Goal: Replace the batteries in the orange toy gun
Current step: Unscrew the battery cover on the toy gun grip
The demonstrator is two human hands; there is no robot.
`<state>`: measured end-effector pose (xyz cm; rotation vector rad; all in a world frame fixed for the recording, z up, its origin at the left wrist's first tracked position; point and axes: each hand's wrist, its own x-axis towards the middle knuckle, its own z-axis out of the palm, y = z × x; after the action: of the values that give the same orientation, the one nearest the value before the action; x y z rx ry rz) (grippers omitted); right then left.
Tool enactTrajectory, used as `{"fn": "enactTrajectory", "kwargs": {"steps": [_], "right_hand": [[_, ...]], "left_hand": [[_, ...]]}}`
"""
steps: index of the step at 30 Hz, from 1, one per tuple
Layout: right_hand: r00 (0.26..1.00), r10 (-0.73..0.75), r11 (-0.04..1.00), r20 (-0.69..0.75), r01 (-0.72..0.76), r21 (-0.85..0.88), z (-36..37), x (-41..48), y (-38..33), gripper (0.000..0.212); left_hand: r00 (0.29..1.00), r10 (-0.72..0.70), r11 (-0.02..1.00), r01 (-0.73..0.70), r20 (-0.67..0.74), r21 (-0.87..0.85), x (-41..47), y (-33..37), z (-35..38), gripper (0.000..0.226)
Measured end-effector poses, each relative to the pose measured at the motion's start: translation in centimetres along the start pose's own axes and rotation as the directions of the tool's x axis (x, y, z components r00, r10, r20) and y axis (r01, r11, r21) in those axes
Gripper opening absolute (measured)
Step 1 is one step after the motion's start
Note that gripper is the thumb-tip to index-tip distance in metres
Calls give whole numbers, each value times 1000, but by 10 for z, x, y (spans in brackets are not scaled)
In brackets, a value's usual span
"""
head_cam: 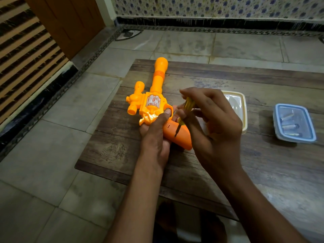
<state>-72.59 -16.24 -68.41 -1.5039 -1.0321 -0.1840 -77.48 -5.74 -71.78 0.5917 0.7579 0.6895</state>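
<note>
**Q:** Head view: what is counted on the table point(114, 137)?

**A:** One orange gun point(152, 102), one screwdriver point(188, 103), two tubs and two hands are seen. The gun is laid on the table's left part, with its barrel pointed away from the person and its grip turned toward them.

**Q:** How is the gun held?

**A:** It is gripped by the left hand point(156, 135) where the grip meets the body. The fingers are wrapped beneath, and the thumb is laid across the top near the trigger guard.

**Q:** And the screwdriver?

**A:** Its yellow handle is clamped by the curled fingers and thumb of the right hand point(217, 120). The shaft is tilted down and to the left, and its tip is set against the side of the gun's grip.

**Q:** What is shown of the tubs?

**A:** One cream tub point(244, 106) is placed just behind the right hand and is partly hidden by it. One blue tub point(275, 123) is placed well apart, to the right. Three batteries point(289, 126) are counted inside the blue tub, lying on their sides.
</note>
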Motion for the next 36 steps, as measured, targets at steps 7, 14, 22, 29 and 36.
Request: {"fn": "enactTrajectory", "kwargs": {"steps": [7, 14, 22, 29, 36], "right_hand": [[1000, 0, 999, 13, 0, 50, -1, 0, -1, 41], [1000, 5, 1000, 7, -6, 31, 0, 1, -2, 38], [1000, 26, 999, -4, -26, 30, 0, 0, -2, 34], [1000, 15, 1000, -23, -14, 24, -1, -1, -1, 29], [1000, 25, 997, 15, -26, 76, -2, -1, 0, 38]], "left_hand": [[1000, 14, 1000, -14, 13, 2, -1, 0, -1, 46], [999, -12, 1000, 13, -51, 22, 3, 0, -3, 46], [999, 12, 1000, -12, -36, 2, 4, -1, -4, 43], [1000, 9, 1000, -9, 4, 29, 3, 0, -4, 36], [999, 3, 999, -1, -49, 38, 6, -1, -7, 58]]}}
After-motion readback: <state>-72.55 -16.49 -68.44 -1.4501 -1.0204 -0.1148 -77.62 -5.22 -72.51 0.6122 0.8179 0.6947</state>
